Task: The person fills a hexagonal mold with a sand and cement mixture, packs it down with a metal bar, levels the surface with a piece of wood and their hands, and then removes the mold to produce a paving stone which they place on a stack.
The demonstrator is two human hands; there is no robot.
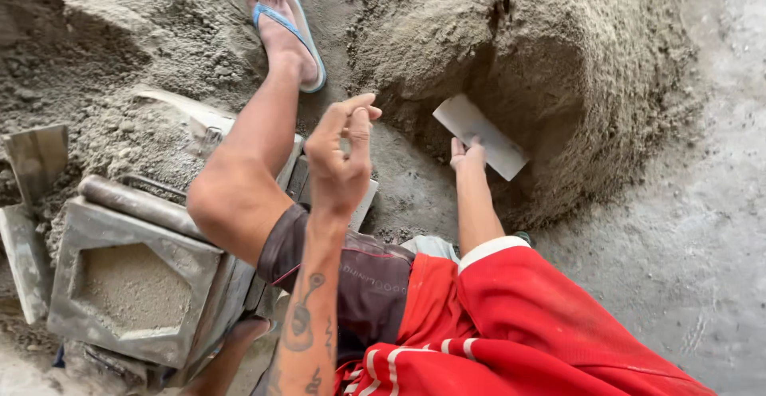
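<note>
My right hand [469,157] reaches forward from a red sleeve and grips the near end of a flat, pale rectangular plate [483,134]. The plate's far end is pressed into a hollow at the base of a big heap of damp sand [558,53]. My left hand [339,153] hangs in the air above my bare left knee. Its fingers are curled, the thumb meets the fingertips, and nothing shows inside it. That forearm carries tattoos.
A grey metal mould [80,232] with a hexagonal recess packed with sand mix stands at the lower left, with a metal bar [136,200] along its top. A flat metal piece [36,157] stands at the far left. My left foot wears a blue sandal [286,25]. A concrete floor [702,228] lies to the right.
</note>
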